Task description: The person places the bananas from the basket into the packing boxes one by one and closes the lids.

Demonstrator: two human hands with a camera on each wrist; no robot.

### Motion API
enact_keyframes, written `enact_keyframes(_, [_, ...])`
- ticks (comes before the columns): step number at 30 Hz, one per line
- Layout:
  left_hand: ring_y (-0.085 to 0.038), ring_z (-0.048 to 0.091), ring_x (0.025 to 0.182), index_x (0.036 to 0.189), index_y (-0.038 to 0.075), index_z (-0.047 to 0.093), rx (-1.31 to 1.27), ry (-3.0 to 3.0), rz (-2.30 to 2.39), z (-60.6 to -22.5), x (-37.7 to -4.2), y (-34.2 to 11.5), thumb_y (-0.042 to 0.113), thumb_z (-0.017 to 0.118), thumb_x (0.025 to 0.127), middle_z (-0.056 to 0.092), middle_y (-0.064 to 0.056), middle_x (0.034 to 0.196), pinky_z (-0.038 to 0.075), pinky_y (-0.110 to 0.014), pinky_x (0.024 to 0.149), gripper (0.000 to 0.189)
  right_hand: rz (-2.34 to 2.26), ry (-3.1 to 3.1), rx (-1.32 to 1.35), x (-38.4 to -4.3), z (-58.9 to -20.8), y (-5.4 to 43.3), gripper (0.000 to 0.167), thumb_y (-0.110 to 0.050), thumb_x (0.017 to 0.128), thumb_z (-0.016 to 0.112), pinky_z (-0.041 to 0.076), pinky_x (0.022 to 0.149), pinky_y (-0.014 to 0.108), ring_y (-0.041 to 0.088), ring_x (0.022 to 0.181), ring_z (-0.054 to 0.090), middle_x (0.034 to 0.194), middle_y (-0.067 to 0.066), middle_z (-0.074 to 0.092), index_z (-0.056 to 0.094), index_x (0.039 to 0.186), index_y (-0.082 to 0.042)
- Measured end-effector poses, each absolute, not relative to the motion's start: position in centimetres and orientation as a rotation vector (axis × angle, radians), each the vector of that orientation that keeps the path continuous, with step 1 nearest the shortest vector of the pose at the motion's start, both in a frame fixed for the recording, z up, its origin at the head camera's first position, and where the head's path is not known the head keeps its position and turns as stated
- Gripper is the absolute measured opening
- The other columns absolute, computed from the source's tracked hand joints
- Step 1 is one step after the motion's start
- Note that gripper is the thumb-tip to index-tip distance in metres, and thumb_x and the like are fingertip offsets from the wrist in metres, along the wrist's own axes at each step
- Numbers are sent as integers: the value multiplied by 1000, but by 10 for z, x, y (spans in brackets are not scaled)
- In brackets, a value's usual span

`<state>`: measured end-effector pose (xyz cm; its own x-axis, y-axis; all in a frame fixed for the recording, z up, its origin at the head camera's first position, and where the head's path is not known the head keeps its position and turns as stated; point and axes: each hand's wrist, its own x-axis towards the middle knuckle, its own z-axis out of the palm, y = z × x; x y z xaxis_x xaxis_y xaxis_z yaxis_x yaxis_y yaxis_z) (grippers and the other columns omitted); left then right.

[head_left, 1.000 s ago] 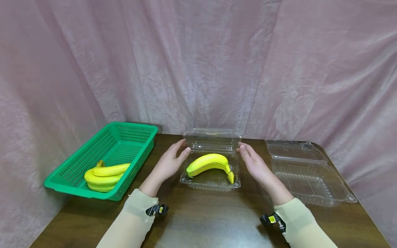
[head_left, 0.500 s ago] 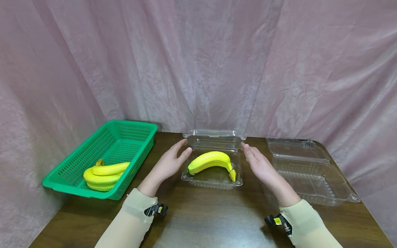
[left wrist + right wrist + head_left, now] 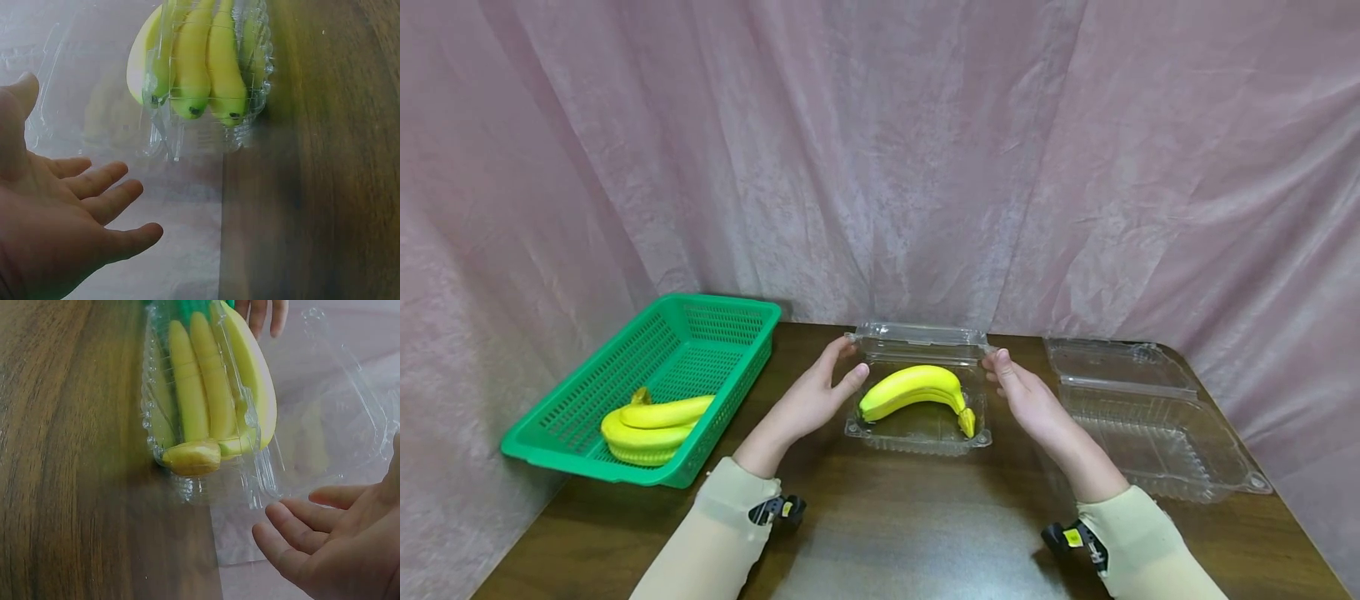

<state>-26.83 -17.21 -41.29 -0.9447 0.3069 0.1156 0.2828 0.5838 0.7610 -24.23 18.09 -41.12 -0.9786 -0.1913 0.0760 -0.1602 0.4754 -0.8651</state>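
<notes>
A clear plastic clamshell container [image 3: 917, 446] stands mid-table with its hinged lid [image 3: 917, 335] raised at the back. Inside lies a bunch of yellow bananas [image 3: 913, 383], their stem toward the right. My left hand [image 3: 808, 398] is at the lid's left side, fingers spread and thumb apart from it. On the opposite side, the fingers of my right hand [image 3: 1024, 396] reach the lid's right edge. Relaxed fingers show on the left hand [image 3: 69, 212] in the left wrist view and on the right hand [image 3: 337, 534] in the right wrist view. Neither palm holds anything.
To the left, a green plastic basket [image 3: 730, 310] holds another bunch of bananas [image 3: 651, 425]. A second clear clamshell [image 3: 1157, 442] lies unfolded at the right, near the wooden table's [image 3: 910, 533] edge. Behind everything hangs a pink curtain [image 3: 880, 167].
The lid's upper edge has tipped forward and lower. The container with its bananas has shifted slightly right in view, and my right hand has moved slightly right too.
</notes>
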Motion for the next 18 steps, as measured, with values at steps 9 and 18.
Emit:
enact_keyframes(9, [-38, 37, 160, 174, 8, 30, 511, 2799, 1273, -408, -262, -171, 61, 54, 112, 40, -17, 174, 32, -62, 127, 85, -1562, 2666, -224, -238, -407, 180, 90, -64, 117, 16, 41, 121, 64, 50, 141, 59, 161, 25, 54, 46, 163, 7])
enact_keyframes(18, [-36, 40, 159, 173, 12, 36, 489, 2833, 1264, -406, -261, -169, 65, 49, 113, 45, -14, 172, 32, -61, 127, 81, -1556, 2703, -116, -231, -399, 183, 89, -72, 114, 25, 42, 118, 67, 53, 136, 62, 146, 26, 67, 52, 163, -3])
